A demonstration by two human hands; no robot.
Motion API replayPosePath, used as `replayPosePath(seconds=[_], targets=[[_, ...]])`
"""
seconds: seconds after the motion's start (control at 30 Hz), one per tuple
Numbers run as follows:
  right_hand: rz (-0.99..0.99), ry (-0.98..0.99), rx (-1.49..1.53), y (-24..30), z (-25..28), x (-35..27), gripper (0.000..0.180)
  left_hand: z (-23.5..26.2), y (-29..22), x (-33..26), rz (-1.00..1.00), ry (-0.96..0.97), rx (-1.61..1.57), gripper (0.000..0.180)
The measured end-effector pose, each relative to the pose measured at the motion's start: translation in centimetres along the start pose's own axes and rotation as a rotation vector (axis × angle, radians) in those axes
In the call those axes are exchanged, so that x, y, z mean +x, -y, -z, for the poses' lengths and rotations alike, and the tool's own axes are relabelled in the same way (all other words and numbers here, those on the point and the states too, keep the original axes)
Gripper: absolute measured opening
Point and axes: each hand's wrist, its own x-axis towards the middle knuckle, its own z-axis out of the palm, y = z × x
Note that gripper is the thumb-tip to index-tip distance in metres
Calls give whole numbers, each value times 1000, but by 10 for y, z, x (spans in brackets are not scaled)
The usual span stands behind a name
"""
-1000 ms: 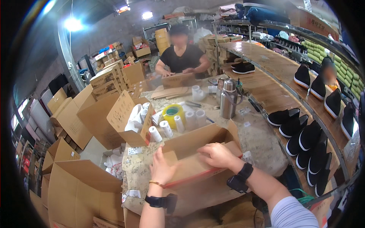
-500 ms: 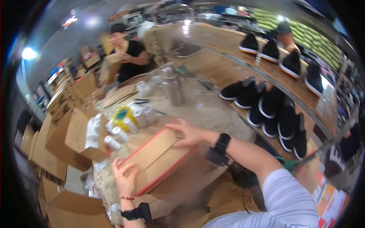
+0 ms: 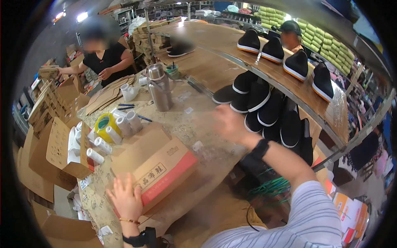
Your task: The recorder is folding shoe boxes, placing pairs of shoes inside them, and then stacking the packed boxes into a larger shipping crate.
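A brown cardboard shoe box [image 3: 167, 175] with a red band lies on the worktable in front of me. My left hand [image 3: 126, 196] rests against its left end, fingers spread. Off the box, my right hand [image 3: 229, 126] reaches over the table toward the shelves, its fingers smeared by motion. Just beyond it, several black slip-on shoes [image 3: 258, 97] with white soles are heaped on the lower shelf. More black shoes [image 3: 295, 64] with white and orange soles stand in a row on the upper shelf.
White rolls [image 3: 103, 145], a yellow tape roll [image 3: 105, 123] and a metal flask [image 3: 159, 89] stand on the worktable [image 3: 194, 124]. Open cartons [image 3: 62, 144] crowd the left side. A metal shelf edge [image 3: 264, 70] runs along the right. One co-worker [image 3: 103, 62] stands across, another [image 3: 291, 35] behind the shelves.
My right hand has let go of the box and moved toward the shoes. The box, held tilted before, now lies on the table with its printed side showing. The co-worker across has stretched out an arm.
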Motion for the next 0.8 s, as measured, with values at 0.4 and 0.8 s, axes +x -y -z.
replayPosePath(seconds=[0.4,0.8], targets=[[-852,147,-566,-175,152,-57,61,16,-19,6,46,93,-177,55],[-774,-193,347,-73,146,-79,12,26,-18,9,20,34,-367,49]])
